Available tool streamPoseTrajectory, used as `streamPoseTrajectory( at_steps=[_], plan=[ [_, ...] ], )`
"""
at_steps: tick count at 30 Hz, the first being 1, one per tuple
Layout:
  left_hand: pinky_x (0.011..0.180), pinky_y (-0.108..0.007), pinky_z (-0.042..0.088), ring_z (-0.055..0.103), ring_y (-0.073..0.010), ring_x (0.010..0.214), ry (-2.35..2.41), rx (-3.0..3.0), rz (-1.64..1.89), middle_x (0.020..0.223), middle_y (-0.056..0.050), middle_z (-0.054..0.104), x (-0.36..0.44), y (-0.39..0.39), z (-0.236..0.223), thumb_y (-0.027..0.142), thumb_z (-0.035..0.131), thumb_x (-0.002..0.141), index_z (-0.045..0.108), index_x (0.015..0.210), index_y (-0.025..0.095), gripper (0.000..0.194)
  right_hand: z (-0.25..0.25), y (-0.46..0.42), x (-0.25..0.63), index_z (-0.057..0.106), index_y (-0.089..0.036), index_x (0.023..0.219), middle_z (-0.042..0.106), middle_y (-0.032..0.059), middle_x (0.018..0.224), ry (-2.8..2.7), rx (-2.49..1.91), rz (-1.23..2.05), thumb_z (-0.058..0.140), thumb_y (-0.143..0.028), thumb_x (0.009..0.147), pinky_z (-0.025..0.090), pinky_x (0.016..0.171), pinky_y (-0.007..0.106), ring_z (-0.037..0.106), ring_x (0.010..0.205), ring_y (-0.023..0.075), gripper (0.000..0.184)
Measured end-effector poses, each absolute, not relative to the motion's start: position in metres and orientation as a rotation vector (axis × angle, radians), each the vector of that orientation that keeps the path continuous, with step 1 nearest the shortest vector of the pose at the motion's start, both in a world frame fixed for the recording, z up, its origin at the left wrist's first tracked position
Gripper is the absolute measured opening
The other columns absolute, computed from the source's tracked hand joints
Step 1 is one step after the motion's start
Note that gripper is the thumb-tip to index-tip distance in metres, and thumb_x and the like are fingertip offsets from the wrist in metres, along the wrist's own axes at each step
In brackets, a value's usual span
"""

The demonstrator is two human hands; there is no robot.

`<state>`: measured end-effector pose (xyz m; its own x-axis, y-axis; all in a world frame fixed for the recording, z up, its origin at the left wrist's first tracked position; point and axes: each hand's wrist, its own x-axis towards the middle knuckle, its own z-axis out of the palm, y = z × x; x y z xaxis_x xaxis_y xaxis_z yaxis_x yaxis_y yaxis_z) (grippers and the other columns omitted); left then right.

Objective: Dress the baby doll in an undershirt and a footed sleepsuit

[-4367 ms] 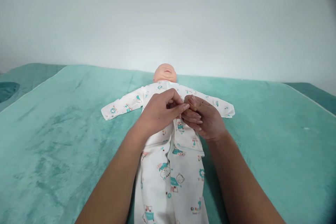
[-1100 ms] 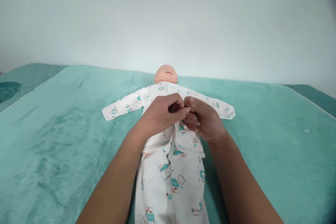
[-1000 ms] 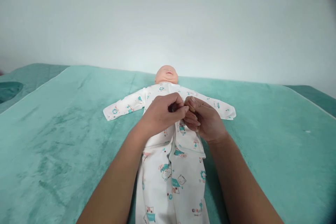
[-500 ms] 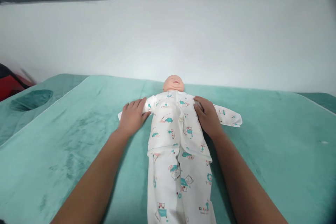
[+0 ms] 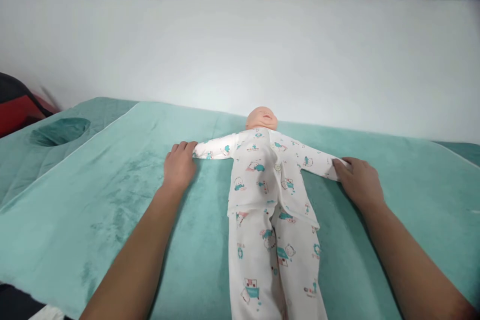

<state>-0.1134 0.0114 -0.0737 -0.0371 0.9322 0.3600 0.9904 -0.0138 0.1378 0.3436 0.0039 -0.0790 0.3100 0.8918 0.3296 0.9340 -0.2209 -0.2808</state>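
A baby doll (image 5: 261, 119) lies face up on a teal blanket (image 5: 112, 180), dressed in a white printed sleepsuit (image 5: 268, 195) with both sleeves spread out sideways. My left hand (image 5: 179, 170) rests flat on the blanket at the cuff of the left-side sleeve, fingers stretched out and touching the cuff. At the cuff of the right-side sleeve lies my right hand (image 5: 358, 181), its fingers laid over the end of the cuff. Neither hand grips anything that I can see. The sleepsuit's front lies closed over the doll's chest.
The blanket covers a wide padded surface against a white wall (image 5: 240, 55). At the far left there is a round dip in the teal cover (image 5: 60, 131) and a red and black object (image 5: 17, 110) beyond the edge.
Both hands left the sleepsuit's chest, where they were pinched together, and slid outward along the sleeves to the cuffs. The view lifted and shifted left.
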Motion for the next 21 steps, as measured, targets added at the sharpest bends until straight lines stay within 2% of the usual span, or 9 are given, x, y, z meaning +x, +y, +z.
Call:
streamPoseTrajectory(
  at_steps=[2, 5, 9, 13, 16, 17, 19, 21],
  plan=[
    [0.076, -0.042, 0.045, 0.054, -0.0326, 0.103, -2.134, -2.059, -0.518, 0.111, -0.012, 0.063, -0.114, 0.009, -0.076, 0.007, 0.041, 0.084, 0.060, 0.121, 0.022, 0.045, -0.081, -0.005, 0.349, 0.067, -0.011, 0.112, 0.067, 0.0212, 0.109, -1.517, -2.260, -0.102, 0.045, -0.052, 0.088, 0.044, 0.081, 0.043, 0.058, 0.101, 0.0340, 0.052],
    [0.081, -0.045, 0.046, 0.053, -0.0342, 0.108, -2.178, -1.985, -0.620, 0.119, -0.015, 0.060, -0.113, 0.003, -0.077, 0.005, 0.041, 0.082, 0.058, 0.127, 0.018, 0.049, -0.082, -0.010, 0.352, 0.066, -0.014, 0.110, 0.068, 0.0176, 0.103, -1.390, -2.249, 0.000, 0.050, -0.045, 0.086, 0.045, 0.075, 0.040, 0.060, 0.090, 0.0309, 0.042],
    [0.096, -0.043, 0.045, 0.051, -0.0297, 0.116, -2.020, -1.977, -0.947, 0.123, -0.015, 0.059, -0.103, -0.017, -0.077, 0.000, 0.038, 0.081, 0.059, 0.124, 0.013, 0.049, -0.076, -0.008, 0.352, 0.066, -0.015, 0.105, 0.067, 0.0157, 0.097, -1.242, -2.084, -0.082, 0.050, -0.035, 0.085, 0.046, 0.078, 0.041, 0.059, 0.085, 0.0281, 0.032],
    [0.108, -0.044, 0.042, 0.050, -0.0241, 0.124, -1.822, -2.223, -1.257, 0.129, -0.010, 0.060, -0.073, -0.066, -0.075, 0.016, 0.039, 0.094, 0.059, 0.122, 0.019, 0.034, -0.070, -0.032, 0.321, 0.060, -0.013, 0.116, 0.060, 0.0190, 0.115, -1.291, -1.885, -0.173, 0.050, -0.036, 0.088, 0.047, 0.091, 0.041, 0.058, 0.098, 0.0263, 0.037],
    [0.115, -0.048, 0.037, 0.038, -0.0237, 0.141, -1.797, -2.504, -1.398, 0.150, -0.007, 0.045, -0.038, -0.123, -0.075, 0.029, 0.046, 0.096, 0.052, 0.133, 0.027, 0.037, -0.072, -0.086, 0.271, 0.057, -0.017, 0.124, 0.059, 0.0163, 0.123, -1.484, -1.572, 0.108, 0.051, -0.042, 0.091, 0.049, 0.095, 0.045, 0.057, 0.112, 0.0279, 0.041],
    [0.116, -0.048, 0.037, 0.033, -0.0241, 0.145, -1.761, -2.613, -1.424, 0.156, -0.006, 0.038, -0.026, -0.145, -0.077, 0.030, 0.047, 0.096, 0.048, 0.138, 0.030, 0.042, -0.074, -0.110, 0.253, 0.052, -0.021, 0.133, 0.054, 0.0146, 0.134, -1.534, -1.500, 0.241, 0.049, -0.042, 0.093, 0.046, 0.102, 0.047, 0.053, 0.123, 0.0281, 0.045],
    [0.117, -0.051, 0.035, 0.022, -0.0262, 0.150, -1.652, -2.806, -1.396, 0.160, -0.005, 0.030, -0.004, -0.188, -0.088, 0.031, 0.051, 0.094, 0.039, 0.146, 0.034, 0.054, -0.081, -0.159, 0.220, 0.034, -0.030, 0.149, 0.035, 0.0081, 0.156, -1.633, -1.438, 0.437, 0.046, -0.039, 0.096, 0.031, 0.117, 0.052, 0.033, 0.144, 0.0272, 0.055],
    [0.117, -0.061, 0.031, 0.019, -0.0310, 0.150, -1.499, -2.850, -1.416, 0.155, -0.004, 0.040, 0.010, -0.228, -0.108, 0.030, 0.056, 0.089, 0.040, 0.146, 0.040, 0.060, -0.090, -0.204, 0.198, 0.018, -0.036, 0.156, 0.018, 0.0029, 0.164, -1.680, -1.428, 0.508, 0.042, -0.035, 0.098, 0.025, 0.119, 0.055, 0.020, 0.150, 0.0281, 0.063]
  ],
)
